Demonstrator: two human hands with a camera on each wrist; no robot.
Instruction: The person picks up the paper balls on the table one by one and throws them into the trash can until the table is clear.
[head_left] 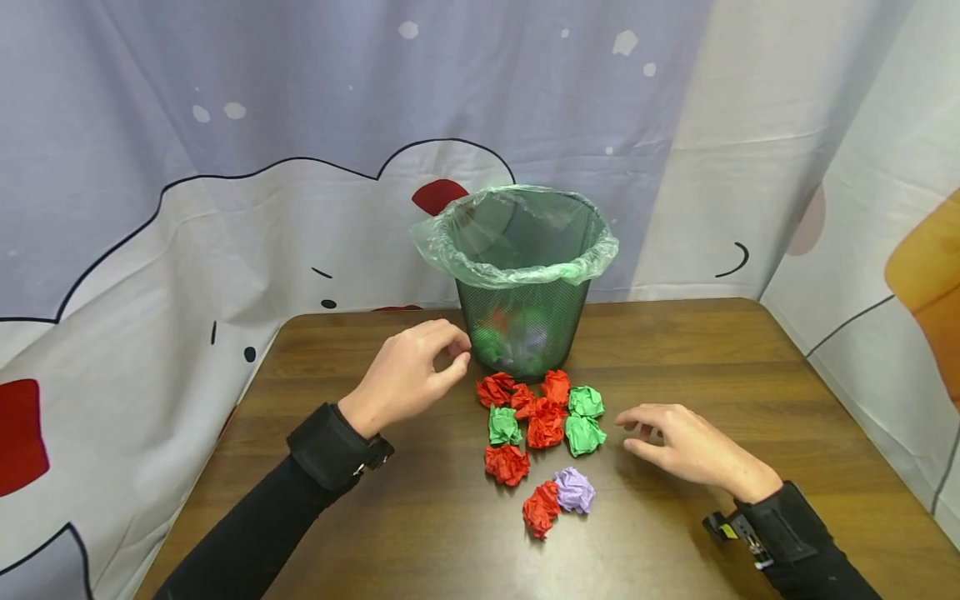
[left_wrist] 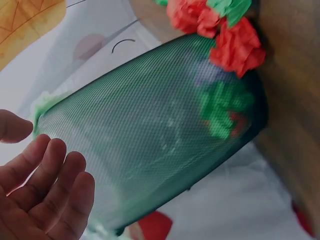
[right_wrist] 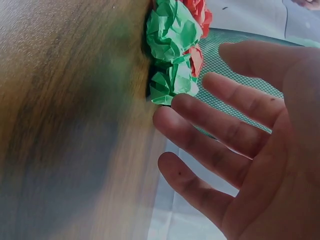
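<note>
My left hand hovers beside the left side of a dark mesh wastebasket, fingers loosely bent with nothing in them. Over the basket's rim folds a translucent green bin liner. Crumpled red paper balls and green paper balls lie in front of the basket. Nearer to me, a purple paper ball touches a red one. My right hand is just right of the green balls, fingers relaxed and holding nothing. Through the mesh, green, red and purple balls show at the basket's bottom.
The brown wooden table ends at its back edge close behind the basket. A patterned curtain hangs behind it and along both sides. Black bands circle both wrists, and the left wristband sits over a dark sleeve.
</note>
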